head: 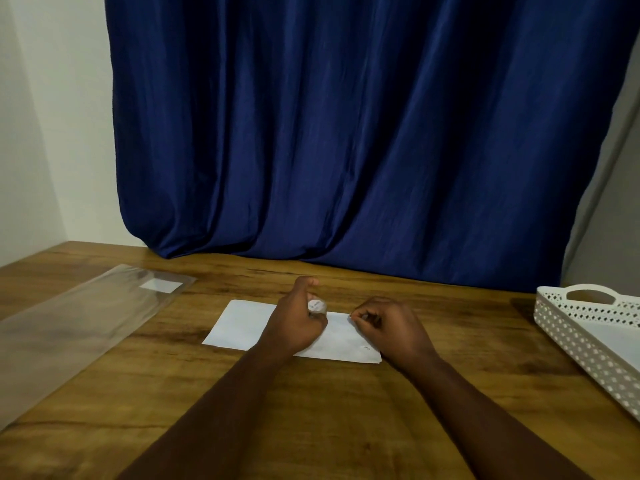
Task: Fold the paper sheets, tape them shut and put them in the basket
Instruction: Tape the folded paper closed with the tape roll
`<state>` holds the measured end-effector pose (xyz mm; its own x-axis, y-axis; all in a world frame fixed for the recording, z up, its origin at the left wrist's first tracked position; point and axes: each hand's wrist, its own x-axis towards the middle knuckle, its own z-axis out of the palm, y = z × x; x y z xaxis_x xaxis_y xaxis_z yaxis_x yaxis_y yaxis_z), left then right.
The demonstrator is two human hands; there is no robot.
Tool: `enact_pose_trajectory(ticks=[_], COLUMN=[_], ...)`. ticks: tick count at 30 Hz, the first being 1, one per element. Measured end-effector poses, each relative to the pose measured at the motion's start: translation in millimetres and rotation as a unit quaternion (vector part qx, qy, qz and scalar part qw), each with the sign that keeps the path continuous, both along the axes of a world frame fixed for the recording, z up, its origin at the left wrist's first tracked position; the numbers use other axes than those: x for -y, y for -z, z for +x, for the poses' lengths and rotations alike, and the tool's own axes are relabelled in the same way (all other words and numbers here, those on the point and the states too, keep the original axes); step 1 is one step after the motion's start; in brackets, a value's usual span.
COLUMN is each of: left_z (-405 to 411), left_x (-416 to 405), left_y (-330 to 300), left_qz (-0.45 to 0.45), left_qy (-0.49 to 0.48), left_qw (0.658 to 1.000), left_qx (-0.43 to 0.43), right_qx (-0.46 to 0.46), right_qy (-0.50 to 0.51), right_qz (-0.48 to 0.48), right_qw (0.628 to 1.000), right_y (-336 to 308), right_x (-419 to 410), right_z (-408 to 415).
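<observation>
Hands (343, 323) on paper (239, 323) (tape roll (317, 305))

We see dim, soft indoor light, faint glare on the clear plastic sleeve (79, 317), mild blur, and wide-angle bending at edges.

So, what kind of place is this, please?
Probably a room in a home, set up for simple desk work. A wooden table stands against a plain wall with a dark blue curtain behind it, and a white plastic basket sits at its right edge.
</observation>
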<state>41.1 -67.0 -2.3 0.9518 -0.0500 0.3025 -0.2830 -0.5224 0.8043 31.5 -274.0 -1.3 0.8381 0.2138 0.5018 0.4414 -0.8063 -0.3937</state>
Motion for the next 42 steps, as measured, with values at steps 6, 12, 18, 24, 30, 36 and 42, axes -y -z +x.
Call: enact_pose_trajectory(ticks=[6,12,18,24,30,36,42], left_z=[-0.9,-2.7,-4.8,-6.1,-6.2,-7.2,-8.3], left_x=[1.2,2.6,3.0,3.0,5.0,5.2,4.7], left_y=[0.1,-0.3,-1.8,-2.1,-1.0,-0.3,1.1], left_qz=[0.002,0.012,0.019,0.04,0.055,0.063,0.062], left_qy=[-0.006,-0.002,0.0,-0.003,-0.012,-0.009,-0.006], left_qw=[1.0,1.0,1.0,0.999,0.998,0.998,0.998], left_qx=[0.004,0.002,-0.003,-0.005,-0.017,-0.029,-0.026], right_qx=[0.011,-0.013,-0.07,-0.08,-0.09,-0.063,-0.082], right_qy=[-0.008,-0.008,-0.038,-0.046,-0.039,-0.031,-0.02], right_qz=[-0.029,-0.062,-0.052,-0.044,-0.052,-0.159,-0.221], right_qw=[0.999,0.998,0.995,0.995,0.994,0.985,0.972], right_y=[3.0,4.4,-0.1,-1.5,-2.4,-0.5,-1.1], right_x=[0.6,0.5,3.1,9.3,9.9,2.5,-2.5], right_z=[2.7,3.2,2.0,-1.4,-3.4,-2.6,-2.2])
